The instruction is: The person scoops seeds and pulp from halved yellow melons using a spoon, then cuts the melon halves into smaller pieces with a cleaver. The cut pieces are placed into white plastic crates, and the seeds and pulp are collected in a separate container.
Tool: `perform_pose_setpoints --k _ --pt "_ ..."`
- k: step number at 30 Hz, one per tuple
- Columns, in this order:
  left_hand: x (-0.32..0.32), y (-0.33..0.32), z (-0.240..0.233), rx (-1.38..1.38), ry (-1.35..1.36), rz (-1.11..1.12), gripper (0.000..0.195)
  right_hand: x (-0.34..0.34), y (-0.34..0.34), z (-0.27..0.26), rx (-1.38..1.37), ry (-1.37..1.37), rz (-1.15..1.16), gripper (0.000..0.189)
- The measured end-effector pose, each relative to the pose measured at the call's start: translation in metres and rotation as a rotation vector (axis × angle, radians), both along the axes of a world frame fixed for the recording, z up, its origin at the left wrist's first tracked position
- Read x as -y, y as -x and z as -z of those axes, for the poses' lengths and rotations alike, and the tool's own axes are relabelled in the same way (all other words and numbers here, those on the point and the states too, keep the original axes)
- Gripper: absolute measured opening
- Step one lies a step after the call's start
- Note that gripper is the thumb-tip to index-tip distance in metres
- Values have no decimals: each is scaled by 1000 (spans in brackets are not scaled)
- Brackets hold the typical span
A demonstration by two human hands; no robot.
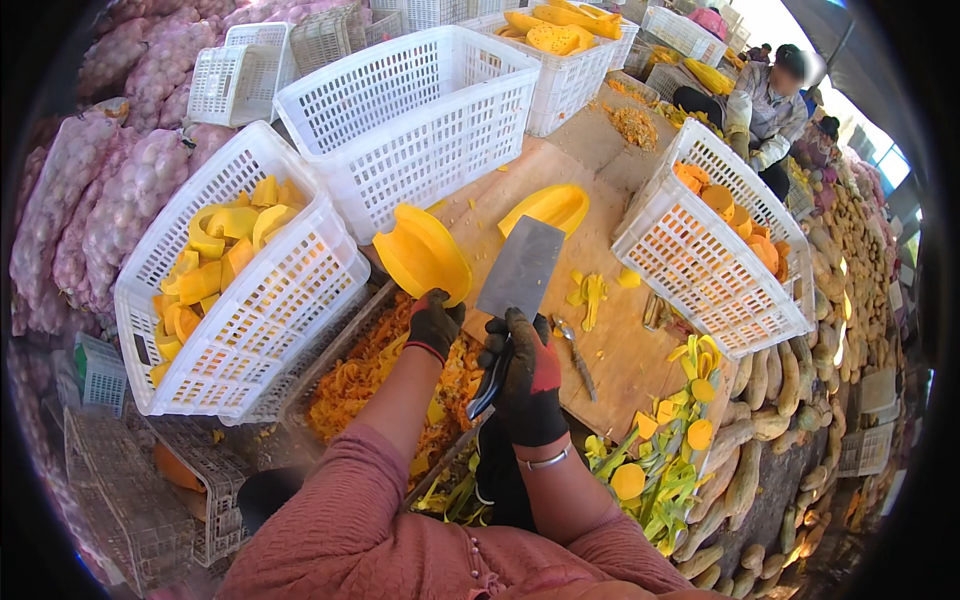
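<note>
My gloved left hand (435, 326) grips the lower end of a hollowed, peeled yellow pumpkin half (422, 253), its scooped side up. In my gloved right hand (517, 364) is the dark handle of a cleaver (523, 266), its broad blade pointing away from me. Beyond the blade another hollowed pumpkin half (546, 208) lies on the wooden board (510, 176). Right of my right hand, a metal scraping tool (575, 356) lies on the board near yellow peelings (590, 298). Below my left hand is a bin of orange pumpkin pulp (352, 390).
A white plastic crate (247, 322) of yellow chunks stands left, an empty crate (420, 112) ahead, and a crate (720, 262) of orange pieces right. Peelings (652, 480) heap at lower right beside whole pumpkins (750, 465). A co-worker (769, 105) sits at upper right.
</note>
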State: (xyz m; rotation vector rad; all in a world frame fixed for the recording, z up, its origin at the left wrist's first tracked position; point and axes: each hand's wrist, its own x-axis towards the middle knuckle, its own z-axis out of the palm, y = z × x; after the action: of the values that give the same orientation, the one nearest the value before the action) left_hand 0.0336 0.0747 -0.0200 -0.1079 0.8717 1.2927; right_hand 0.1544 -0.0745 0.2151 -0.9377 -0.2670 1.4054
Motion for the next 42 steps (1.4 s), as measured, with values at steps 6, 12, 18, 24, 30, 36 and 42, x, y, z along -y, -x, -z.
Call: perform_pose_setpoints --k 6,12,18,24,30,36,42 --pt "29 21 9 309 -146 -105 42 1 7 5 39 -40 -12 16" --pt "82 52 -19 263 -170 2 37 -4 8 15 -56 -113 35 14" --pt "187 105 -156 237 -283 298 46 -11 -16 19 -171 -212 215 10" --pt "205 200 -244 86 -634 4 38 5 9 16 228 -224 137 14" --pt "191 310 -282 -322 -752 -230 52 14 94 -10 537 -314 -243 16" --pt "199 369 -267 -626 -643 -488 50 -2 217 -161 1171 -991 -367 28" --pt "202 397 -276 -629 -584 -588 51 -27 333 -217 1124 -1556 -186 15"
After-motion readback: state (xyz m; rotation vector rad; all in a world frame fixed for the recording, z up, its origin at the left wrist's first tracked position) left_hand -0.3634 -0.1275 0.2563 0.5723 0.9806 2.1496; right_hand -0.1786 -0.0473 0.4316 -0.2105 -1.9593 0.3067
